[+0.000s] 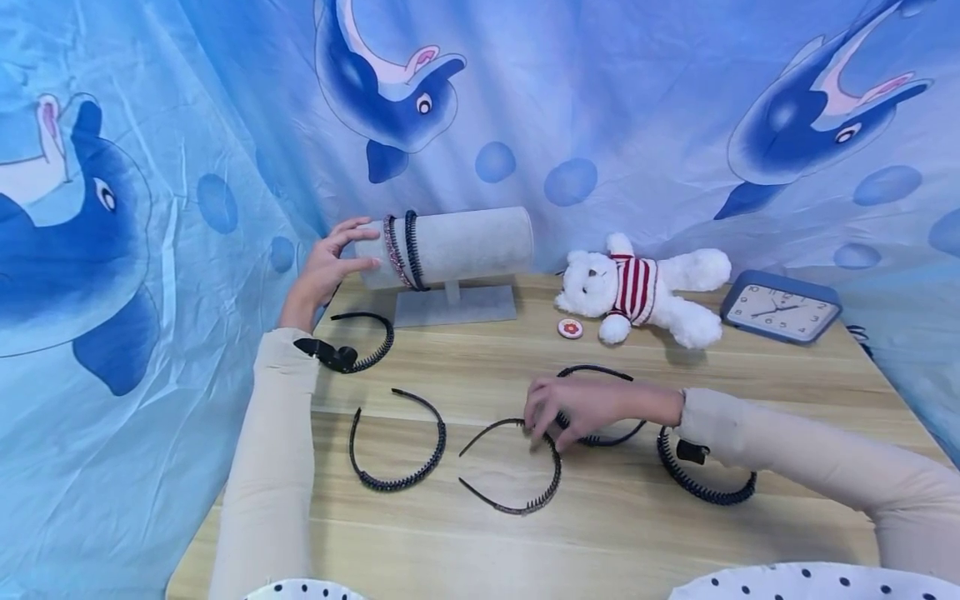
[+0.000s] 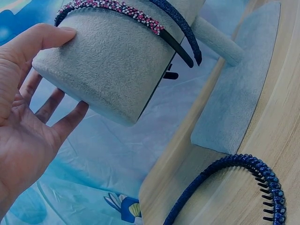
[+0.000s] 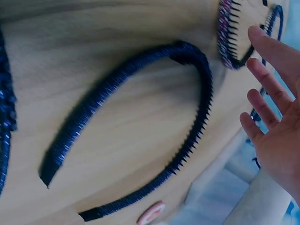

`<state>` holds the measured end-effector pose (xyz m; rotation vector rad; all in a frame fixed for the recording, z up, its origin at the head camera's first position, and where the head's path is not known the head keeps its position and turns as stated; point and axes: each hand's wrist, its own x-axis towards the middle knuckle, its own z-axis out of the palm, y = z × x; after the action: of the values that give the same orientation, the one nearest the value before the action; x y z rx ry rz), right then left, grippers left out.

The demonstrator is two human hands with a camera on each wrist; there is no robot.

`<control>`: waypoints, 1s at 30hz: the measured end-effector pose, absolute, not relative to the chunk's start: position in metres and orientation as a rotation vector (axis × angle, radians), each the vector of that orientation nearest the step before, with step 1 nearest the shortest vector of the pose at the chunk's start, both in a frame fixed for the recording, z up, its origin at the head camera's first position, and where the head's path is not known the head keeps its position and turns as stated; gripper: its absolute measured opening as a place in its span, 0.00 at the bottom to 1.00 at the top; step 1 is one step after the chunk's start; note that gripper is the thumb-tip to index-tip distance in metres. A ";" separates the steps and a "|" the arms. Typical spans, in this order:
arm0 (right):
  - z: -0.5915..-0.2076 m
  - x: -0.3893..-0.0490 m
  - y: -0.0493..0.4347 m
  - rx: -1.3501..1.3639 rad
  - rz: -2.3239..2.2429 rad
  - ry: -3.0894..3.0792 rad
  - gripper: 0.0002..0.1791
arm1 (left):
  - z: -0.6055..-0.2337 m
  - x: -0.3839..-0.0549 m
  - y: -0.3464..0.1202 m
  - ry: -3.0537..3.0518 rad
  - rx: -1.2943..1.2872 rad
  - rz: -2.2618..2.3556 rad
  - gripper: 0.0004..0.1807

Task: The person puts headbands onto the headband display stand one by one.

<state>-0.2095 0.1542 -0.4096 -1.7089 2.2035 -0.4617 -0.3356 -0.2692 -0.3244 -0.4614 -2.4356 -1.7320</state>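
Observation:
At the back left of the table, my left hand (image 1: 324,265) holds the left end of a grey padded headband stand (image 1: 476,242), its thumb on one side and fingertips on the other in the left wrist view. A pink-and-white speckled headband (image 2: 119,8) and a dark blue headband (image 1: 412,250) are looped round the stand's roll. Blurred, my right hand (image 1: 581,407) is above the table with loosely spread fingers. Below it lie a glittery dark blue headband (image 3: 206,89) and a pinkish speckled headband with comb teeth (image 1: 553,483). Nothing shows in its grasp.
More dark headbands lie at the left (image 1: 388,342), front left (image 1: 438,446) and right (image 1: 708,496). Behind are a white teddy bear (image 1: 637,287) in a striped shirt, a round flower badge (image 1: 570,328) and a blue clock (image 1: 782,307). A dolphin-print curtain (image 1: 615,100) borders the table.

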 end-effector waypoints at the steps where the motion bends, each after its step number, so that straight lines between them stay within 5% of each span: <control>1: -0.411 -0.208 0.155 -1.704 -0.443 2.197 0.19 | -0.325 -0.336 -0.269 -2.434 -0.464 -1.736 0.27; 30: -0.422 -0.214 0.153 -1.759 -0.371 2.382 0.07 | -0.326 -0.338 -0.271 -2.436 -0.456 -1.749 0.26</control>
<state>-0.2135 0.1531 -0.4218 -1.7589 2.3821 -0.3707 -0.3385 -0.2713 -0.3264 -0.4561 -2.4363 -1.7489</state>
